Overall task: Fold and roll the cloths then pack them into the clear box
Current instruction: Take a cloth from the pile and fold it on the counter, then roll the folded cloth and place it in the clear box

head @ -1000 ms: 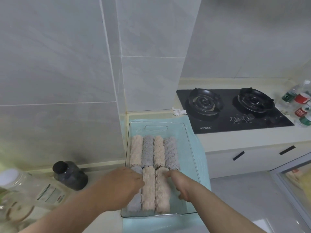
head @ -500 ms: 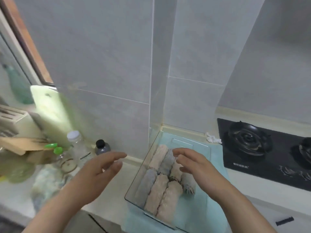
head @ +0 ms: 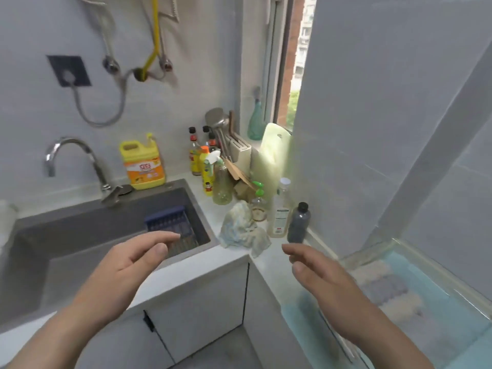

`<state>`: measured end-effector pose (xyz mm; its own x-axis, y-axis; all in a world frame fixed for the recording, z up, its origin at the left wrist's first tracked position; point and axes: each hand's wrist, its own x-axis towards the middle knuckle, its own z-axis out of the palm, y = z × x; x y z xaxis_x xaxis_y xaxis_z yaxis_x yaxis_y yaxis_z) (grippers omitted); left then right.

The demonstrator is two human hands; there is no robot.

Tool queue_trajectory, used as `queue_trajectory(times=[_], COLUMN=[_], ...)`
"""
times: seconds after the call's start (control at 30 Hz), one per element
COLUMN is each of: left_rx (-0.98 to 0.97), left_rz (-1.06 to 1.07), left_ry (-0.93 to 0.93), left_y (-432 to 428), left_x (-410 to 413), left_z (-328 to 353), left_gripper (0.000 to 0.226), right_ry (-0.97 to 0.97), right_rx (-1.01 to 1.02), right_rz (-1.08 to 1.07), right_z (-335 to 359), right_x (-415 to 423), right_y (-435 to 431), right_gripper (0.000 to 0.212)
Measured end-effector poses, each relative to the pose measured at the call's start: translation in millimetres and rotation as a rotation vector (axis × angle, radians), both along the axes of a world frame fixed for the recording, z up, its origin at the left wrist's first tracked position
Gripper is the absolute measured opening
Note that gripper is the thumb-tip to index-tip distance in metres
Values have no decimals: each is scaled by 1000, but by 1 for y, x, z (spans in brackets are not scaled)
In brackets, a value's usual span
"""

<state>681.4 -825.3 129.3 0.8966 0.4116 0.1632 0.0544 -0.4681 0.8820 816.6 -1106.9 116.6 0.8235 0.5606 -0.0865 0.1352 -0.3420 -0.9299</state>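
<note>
Empty and open, both — my left hand (head: pixel 125 270) over the sink (head: pixel 80 235), right hand (head: pixel 322 278) near the clear box (head: pixel 436 272). Rolled cloths (head: pixel 386 288) lie inside, blurred — seemingly in rows.

Two hands (head: pixel 127 265) (head: pixel 327 278), one clear box (head: pixel 431 278) (rolls (head: pixel 386 291) blurred), one sink (head: pixel 80 249).

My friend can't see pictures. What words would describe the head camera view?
A person's empty left hand and right hand hover open over a kitchen counter corner. A grey sink is on the left; a clear box holding rolled cloths sits blurred at the right. A crumpled cloth and bottles lie between them.
</note>
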Motion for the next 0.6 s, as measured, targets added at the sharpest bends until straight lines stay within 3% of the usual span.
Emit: queue_trajectory(times=[0.1,0.27,0.4,0.6], left_rx=[-26,-61,-142,-169], left_rz=[158,419,599,817], left_ry=[-4,22,-20,-38], left_y=[25,63,97,135], left_x=[-67,-183,-284,-435], left_z=[-1,-10,-14,-18], left_gripper=[42,42,19,50], right_ry=[-46,-65,-69,-78], right_rx=[-90,-51,-26,-41], right_rz=[241,513,711,956], right_z=[5,19,18,16], right_x=[-23,-88,-169,-302], right_y=[54,156,240,344], right_gripper=[42,41,40,45])
